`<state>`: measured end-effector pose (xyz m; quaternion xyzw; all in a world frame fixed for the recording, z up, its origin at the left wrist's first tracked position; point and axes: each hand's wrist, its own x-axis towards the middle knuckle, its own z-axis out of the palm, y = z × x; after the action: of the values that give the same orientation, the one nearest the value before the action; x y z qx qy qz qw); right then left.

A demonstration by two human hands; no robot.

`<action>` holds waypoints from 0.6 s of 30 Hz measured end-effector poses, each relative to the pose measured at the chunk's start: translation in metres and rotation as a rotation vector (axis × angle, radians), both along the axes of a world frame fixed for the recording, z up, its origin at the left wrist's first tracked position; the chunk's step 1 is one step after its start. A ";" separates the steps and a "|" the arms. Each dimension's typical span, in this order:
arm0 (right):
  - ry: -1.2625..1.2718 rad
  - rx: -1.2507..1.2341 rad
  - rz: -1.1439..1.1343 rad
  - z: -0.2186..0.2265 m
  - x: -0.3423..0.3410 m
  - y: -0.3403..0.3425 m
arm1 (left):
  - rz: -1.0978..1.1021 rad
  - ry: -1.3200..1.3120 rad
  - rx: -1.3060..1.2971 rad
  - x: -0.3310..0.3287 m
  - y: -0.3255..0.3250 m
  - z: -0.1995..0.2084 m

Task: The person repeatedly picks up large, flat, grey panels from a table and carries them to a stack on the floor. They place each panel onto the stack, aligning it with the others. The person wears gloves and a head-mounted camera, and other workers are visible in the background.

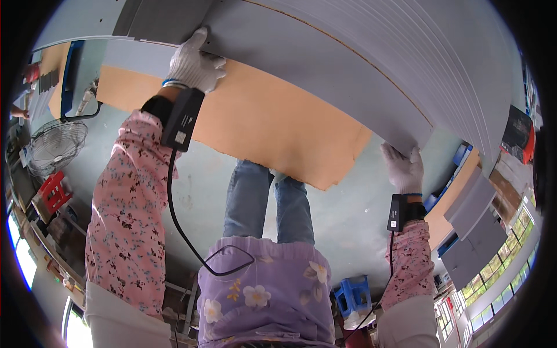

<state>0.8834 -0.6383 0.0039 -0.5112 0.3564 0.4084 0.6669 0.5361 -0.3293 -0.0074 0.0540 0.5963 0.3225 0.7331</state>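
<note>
A long grey panel (325, 64) with a raw brown edge line slants across the upper view. My left hand (194, 65), in a white knitted glove, is at its near edge on the left; the thumb lies along the panel face and the fingers curl at the edge. At the panel's lower right end, my right hand (404, 169), gloved too, holds the corner, its fingertips partly hidden by it. Beneath the panel spreads a tan board (278, 124) with a rough near edge. Black boxes with cables are strapped to both wrists.
A ribbed stack of grey panels (447, 64) rises at the upper right. Further left stand a wire fan (57, 145) and a red plastic stool (55, 191). A blue stool (353, 294) is low right of my apron. Grey boards (473, 232) lie on a bench at right.
</note>
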 end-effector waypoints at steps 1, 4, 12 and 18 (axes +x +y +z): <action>0.019 0.029 -0.020 0.000 0.002 -0.002 | -0.026 -0.006 0.035 0.000 -0.001 0.003; 0.058 0.085 -0.055 -0.008 0.005 -0.011 | -0.042 -0.042 0.084 -0.013 0.007 -0.003; 0.005 0.058 -0.134 -0.004 0.002 -0.004 | -0.059 -0.110 0.075 -0.007 -0.001 -0.005; -0.158 0.211 -0.109 -0.007 -0.010 0.003 | -0.008 0.008 0.041 0.016 -0.016 -0.007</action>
<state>0.8734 -0.6351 -0.0026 -0.4486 0.2851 0.3655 0.7642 0.5522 -0.3449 -0.0148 0.0725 0.5924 0.3315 0.7307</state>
